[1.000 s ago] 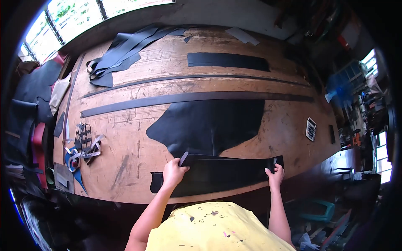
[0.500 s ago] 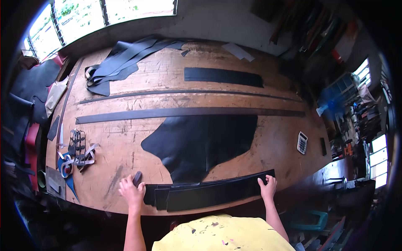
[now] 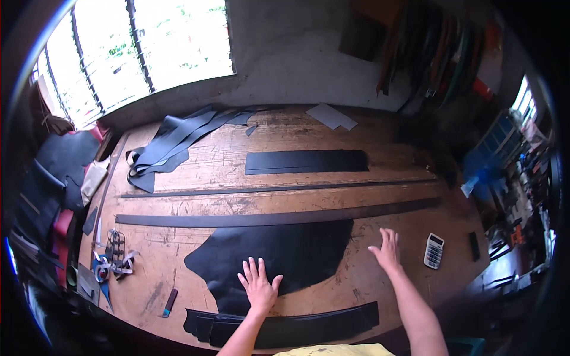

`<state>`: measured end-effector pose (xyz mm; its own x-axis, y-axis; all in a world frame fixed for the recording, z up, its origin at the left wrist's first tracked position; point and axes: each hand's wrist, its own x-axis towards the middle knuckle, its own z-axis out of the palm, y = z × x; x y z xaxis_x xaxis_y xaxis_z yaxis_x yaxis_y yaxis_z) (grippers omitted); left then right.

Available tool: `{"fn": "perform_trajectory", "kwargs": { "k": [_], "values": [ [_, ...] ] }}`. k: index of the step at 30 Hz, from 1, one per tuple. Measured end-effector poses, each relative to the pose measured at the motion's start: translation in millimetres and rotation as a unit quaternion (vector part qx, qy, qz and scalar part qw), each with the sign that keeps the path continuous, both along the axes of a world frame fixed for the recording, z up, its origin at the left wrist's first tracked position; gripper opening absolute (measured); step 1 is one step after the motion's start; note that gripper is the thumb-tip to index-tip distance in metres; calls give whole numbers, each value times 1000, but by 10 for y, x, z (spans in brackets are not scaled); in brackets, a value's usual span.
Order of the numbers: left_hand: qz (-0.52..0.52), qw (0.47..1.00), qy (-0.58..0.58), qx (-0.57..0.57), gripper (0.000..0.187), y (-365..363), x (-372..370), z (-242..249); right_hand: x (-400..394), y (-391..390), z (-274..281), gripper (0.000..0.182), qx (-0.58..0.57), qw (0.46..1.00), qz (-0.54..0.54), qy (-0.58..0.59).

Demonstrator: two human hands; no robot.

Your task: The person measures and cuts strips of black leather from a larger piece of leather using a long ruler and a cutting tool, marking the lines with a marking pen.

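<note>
My left hand (image 3: 259, 286) lies with fingers spread on the large black leather piece (image 3: 279, 249), holding nothing. To the right of that piece, my right hand (image 3: 387, 250) is over the wooden table (image 3: 374, 285), fingers apart and empty. A long dark straight strip (image 3: 178, 221) runs along the leather's upper edge. Below my hands, a stack of black leather strips (image 3: 291, 325) lies near the table's front edge, partly covered by my left forearm. A small cutter with a dark handle (image 3: 171, 301) rests left of the leather.
A calculator (image 3: 434, 251) sits at the right. Farther back are a thin strip (image 3: 267, 190), a black rectangular piece (image 3: 306, 161), a pile of leather offcuts (image 3: 178, 139) and pale sheets (image 3: 331, 116). Straps and tape (image 3: 117, 261) lie at the left.
Both hands have left the strip stack and moved forward; my left hand has moved right onto the large leather and spread flat. The camera view has tilted up.
</note>
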<state>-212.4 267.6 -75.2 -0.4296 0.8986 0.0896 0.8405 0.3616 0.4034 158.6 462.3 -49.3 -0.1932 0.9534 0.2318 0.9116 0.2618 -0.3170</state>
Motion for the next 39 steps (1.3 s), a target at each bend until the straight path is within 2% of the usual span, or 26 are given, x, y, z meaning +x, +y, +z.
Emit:
{"fn": "perform_trajectory", "kwargs": {
  "k": [1,4,8,10,14,16,17,18,20,22,24,26,28,32,36,39],
  "values": [
    [14,998,51,-30,82,48,92,-72,11,200,22,81,-2,1000,12,9],
    [23,995,76,-52,80,97,165,-14,196,788,8,87,-2,999,48,-25],
    [25,991,91,-99,80,144,181,0,383,1424,45,92,-67,988,127,-61],
    [24,989,96,-113,80,167,175,27,412,1617,153,90,-122,978,141,-96],
    [24,986,83,-140,80,200,205,69,374,1889,236,83,-108,968,182,-133],
    [23,984,79,-155,80,204,209,50,329,2079,237,82,-175,953,208,-136],
    [21,984,82,-155,81,203,206,43,356,2140,192,81,-120,950,253,-139],
    [18,984,85,-153,81,201,200,43,399,2170,90,81,-126,949,254,-136],
    [21,985,82,-151,81,216,203,39,429,2271,-6,83,-17,937,310,-162],
    [19,985,77,-154,81,278,214,47,457,2434,-43,80,93,939,300,-139],
    [32,986,76,-143,79,454,257,58,373,2629,239,81,143,939,284,-129],
    [37,986,88,-133,80,663,269,7,245,2799,593,78,132,947,274,-103],
    [37,988,83,-123,79,864,255,-13,164,2913,867,77,181,936,285,-98],
    [27,990,81,-110,78,1110,185,6,117,2943,1201,76,221,930,283,-76],
    [25,992,73,-100,80,1131,155,-23,206,2740,1138,78,246,922,289,-75],
    [25,992,78,-101,80,1135,164,-14,316,2483,864,81,206,936,265,-111]
  ]
}}
